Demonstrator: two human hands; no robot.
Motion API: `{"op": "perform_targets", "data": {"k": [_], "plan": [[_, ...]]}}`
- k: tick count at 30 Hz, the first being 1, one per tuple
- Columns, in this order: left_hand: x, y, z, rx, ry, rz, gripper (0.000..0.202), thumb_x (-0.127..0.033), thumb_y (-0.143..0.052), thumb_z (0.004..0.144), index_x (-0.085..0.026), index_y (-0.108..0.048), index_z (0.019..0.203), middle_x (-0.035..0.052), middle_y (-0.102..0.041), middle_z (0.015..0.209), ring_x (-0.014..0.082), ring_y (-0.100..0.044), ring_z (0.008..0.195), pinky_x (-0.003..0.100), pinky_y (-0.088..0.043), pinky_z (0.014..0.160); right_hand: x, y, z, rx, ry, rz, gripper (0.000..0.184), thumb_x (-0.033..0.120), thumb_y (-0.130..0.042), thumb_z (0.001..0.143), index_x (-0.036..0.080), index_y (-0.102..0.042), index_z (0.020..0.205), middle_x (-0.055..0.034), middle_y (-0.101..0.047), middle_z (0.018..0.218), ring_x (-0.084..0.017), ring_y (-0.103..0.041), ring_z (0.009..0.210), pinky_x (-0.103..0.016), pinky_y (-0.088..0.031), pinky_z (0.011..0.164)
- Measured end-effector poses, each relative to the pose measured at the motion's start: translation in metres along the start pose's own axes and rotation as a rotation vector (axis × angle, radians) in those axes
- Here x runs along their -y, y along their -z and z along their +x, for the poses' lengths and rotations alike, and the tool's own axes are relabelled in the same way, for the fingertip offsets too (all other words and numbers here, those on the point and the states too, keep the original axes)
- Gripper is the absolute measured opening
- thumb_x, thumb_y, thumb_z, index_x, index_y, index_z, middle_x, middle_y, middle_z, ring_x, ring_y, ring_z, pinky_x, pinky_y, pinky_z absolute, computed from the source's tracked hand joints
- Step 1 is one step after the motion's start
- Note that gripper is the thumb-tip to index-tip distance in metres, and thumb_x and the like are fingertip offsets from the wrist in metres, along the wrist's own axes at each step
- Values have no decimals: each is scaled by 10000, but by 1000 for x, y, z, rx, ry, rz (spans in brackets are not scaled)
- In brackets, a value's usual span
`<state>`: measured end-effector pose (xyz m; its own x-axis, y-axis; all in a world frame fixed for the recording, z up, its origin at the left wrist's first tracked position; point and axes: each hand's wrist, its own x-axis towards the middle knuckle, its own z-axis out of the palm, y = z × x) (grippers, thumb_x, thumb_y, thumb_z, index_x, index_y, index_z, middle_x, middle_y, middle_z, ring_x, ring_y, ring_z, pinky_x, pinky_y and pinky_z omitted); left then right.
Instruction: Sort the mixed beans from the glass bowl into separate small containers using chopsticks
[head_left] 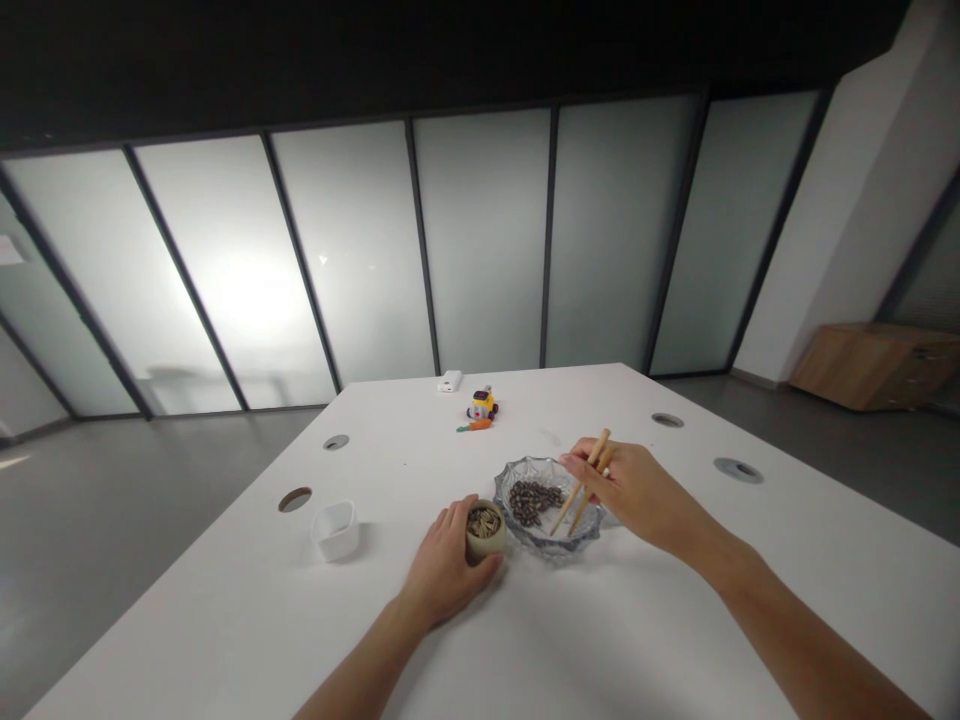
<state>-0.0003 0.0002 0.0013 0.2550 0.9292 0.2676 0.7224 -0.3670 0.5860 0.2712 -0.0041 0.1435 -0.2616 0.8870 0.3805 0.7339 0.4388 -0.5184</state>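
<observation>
My left hand point(448, 562) is wrapped round a small pale cup point(487, 545), which stands on the table against the left side of a glass bowl. Inside the cup lie striped, elongated pieces that look like sunflower seeds point(484, 521). The clear glass bowl point(551, 545) has a scalloped rim and holds a heap of small dark brown beans point(531, 502), mostly on its left side. Pinched in my right hand point(619, 485) is a pair of wooden chopsticks point(576, 492). Their tips are apart and point down into the bowl, right of the beans, with nothing visible between them.
A white square plastic container point(335, 530) stands to the left on the white table point(375, 630). Farther back are an orange toy carrot point(475, 426), a yellow toy vehicle point(482, 404) and a white box-like object point(450, 381). Several round cable holes point(295, 499) mark the tabletop.
</observation>
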Motion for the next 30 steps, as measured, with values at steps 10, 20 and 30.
{"op": "perform_targets", "data": {"k": [10,20,30], "plan": [[0,0,0,8,5,2,751,-361,-715,776,-237,-439,1464,111,-568,1459,294,-519,1352,435,-393,1169,-22,-39,2,82,-56,448,416,562,-572,949,213,-773,1052,-110,-772,1120,-231,-752,846,-347,-626,739],[-2,1,0,10,8,1,758,-369,-716,780,-225,-435,1469,116,-563,1461,292,-512,1363,423,-379,1183,-32,-32,9,-108,-12,-1,349,450,-489,974,226,-757,984,-87,-792,990,-266,-730,905,-379,-545,828],[-3,1,1,8,7,0,732,-357,-705,787,-223,-439,1456,114,-568,1441,288,-519,1347,422,-386,1170,-30,-27,6,-170,22,-3,358,458,-476,986,230,-741,903,-55,-793,924,-233,-736,868,-334,-538,799]]}}
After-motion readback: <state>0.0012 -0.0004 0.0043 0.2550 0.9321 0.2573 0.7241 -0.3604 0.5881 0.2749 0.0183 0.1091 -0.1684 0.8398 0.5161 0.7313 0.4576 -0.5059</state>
